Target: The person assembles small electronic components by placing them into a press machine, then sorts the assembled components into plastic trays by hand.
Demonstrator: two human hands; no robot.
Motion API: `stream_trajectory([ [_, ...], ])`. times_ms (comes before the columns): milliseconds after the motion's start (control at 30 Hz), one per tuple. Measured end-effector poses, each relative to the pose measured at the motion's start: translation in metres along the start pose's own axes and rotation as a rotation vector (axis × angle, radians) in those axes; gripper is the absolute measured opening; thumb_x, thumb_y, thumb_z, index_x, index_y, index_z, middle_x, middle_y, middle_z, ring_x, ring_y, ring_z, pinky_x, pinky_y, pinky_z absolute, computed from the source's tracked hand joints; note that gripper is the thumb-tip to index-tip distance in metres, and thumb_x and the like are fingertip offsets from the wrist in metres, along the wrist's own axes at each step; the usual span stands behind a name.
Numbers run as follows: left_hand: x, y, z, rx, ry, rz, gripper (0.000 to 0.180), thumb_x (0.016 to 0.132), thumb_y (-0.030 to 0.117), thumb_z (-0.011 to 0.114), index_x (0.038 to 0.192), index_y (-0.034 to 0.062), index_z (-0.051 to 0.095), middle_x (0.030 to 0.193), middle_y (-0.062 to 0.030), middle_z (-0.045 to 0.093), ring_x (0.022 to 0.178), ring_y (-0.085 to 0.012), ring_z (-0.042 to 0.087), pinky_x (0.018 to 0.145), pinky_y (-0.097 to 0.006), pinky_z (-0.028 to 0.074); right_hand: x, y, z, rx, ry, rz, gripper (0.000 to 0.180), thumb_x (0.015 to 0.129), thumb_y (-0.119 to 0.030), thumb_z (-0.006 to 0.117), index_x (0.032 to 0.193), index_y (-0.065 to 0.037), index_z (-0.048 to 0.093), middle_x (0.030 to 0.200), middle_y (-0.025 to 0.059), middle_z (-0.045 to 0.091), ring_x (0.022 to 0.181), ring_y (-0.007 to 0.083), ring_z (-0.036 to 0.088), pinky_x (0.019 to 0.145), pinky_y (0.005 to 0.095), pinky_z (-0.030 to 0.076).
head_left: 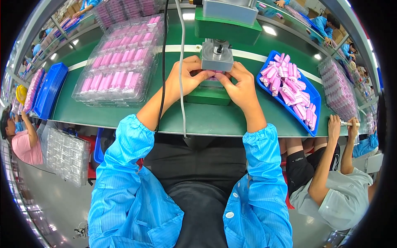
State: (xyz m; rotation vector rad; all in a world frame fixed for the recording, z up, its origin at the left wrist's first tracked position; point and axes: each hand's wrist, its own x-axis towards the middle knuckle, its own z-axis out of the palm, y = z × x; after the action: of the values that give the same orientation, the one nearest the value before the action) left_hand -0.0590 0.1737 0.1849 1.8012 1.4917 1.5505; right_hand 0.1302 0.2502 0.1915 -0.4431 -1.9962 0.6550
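A bench press stands before me, its green upper block [226,29] above a square metal press head [217,60]. Just under that head, both my hands meet at a small pink piece [213,76], which is mostly hidden by my thumbs and the metal. My left hand [188,78] is closed on its left side, thumb tip against it. From the right, my right hand [240,84] closes on the same piece, fingers curled beside the press head. Below my hands sits the press's green base [206,97].
On the right lies a blue tray [312,129] heaped with pink-wrapped pieces [291,84]. Stacked clear blister trays [142,93] with pink pieces stand left. Black [164,62] and grey [182,82] cables hang across my left forearm. A co-worker's hands [334,126] are at the right edge.
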Motion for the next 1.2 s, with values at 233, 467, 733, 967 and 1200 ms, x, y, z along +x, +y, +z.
stream_trajectory([
  [233,0.000,-0.001,-0.001,0.003,-0.023,-0.010,0.023,0.085,0.019,0.080,0.103,0.0043,0.077,0.081,-0.0062,0.062,0.070,-0.0165,0.059,0.064,-0.031,0.046,-0.001,0.002,0.000,-0.006,-0.014,0.008,0.018,0.080,-0.008,0.078,0.097,-0.001,0.074,0.075,0.0085,0.059,0.071,0.0235,0.057,0.066,0.0357,0.048],
  [467,-0.001,0.000,-0.002,-0.025,-0.024,-0.024,0.024,0.085,0.018,0.081,0.104,0.0044,0.077,0.082,-0.0056,0.062,0.070,-0.0158,0.057,0.063,-0.032,0.046,0.000,0.003,0.001,0.015,-0.019,0.019,0.018,0.080,-0.007,0.078,0.097,-0.001,0.074,0.075,0.0084,0.058,0.070,0.0223,0.057,0.066,0.0345,0.047],
  [733,0.001,0.017,-0.006,0.038,-0.054,-0.124,0.023,0.085,0.017,0.080,0.102,0.0019,0.077,0.084,-0.0055,0.063,0.074,-0.0139,0.059,0.065,-0.030,0.047,0.002,0.000,-0.001,0.047,-0.015,0.039,0.021,0.080,-0.006,0.078,0.098,0.003,0.072,0.077,0.0086,0.061,0.069,0.0191,0.058,0.065,0.0327,0.047],
  [967,0.022,0.027,-0.009,0.023,-0.140,-0.120,0.029,0.087,0.017,0.079,0.108,-0.0013,0.073,0.095,-0.0065,0.068,0.083,-0.0125,0.063,0.072,-0.028,0.052,0.007,-0.004,-0.010,0.119,0.081,0.042,0.020,0.084,-0.007,0.075,0.100,0.004,0.071,0.083,0.0093,0.064,0.073,0.0187,0.063,0.068,0.0307,0.051],
  [1200,0.065,0.037,-0.081,0.431,-0.164,-0.059,0.032,0.085,0.016,0.081,0.109,-0.0017,0.069,0.085,-0.0092,0.070,0.077,-0.0194,0.065,0.071,-0.035,0.052,0.008,0.008,-0.080,-0.176,0.473,-0.039,0.016,0.083,-0.008,0.079,0.095,0.001,0.072,0.076,0.0062,0.062,0.066,0.0141,0.058,0.060,0.0285,0.045],
])
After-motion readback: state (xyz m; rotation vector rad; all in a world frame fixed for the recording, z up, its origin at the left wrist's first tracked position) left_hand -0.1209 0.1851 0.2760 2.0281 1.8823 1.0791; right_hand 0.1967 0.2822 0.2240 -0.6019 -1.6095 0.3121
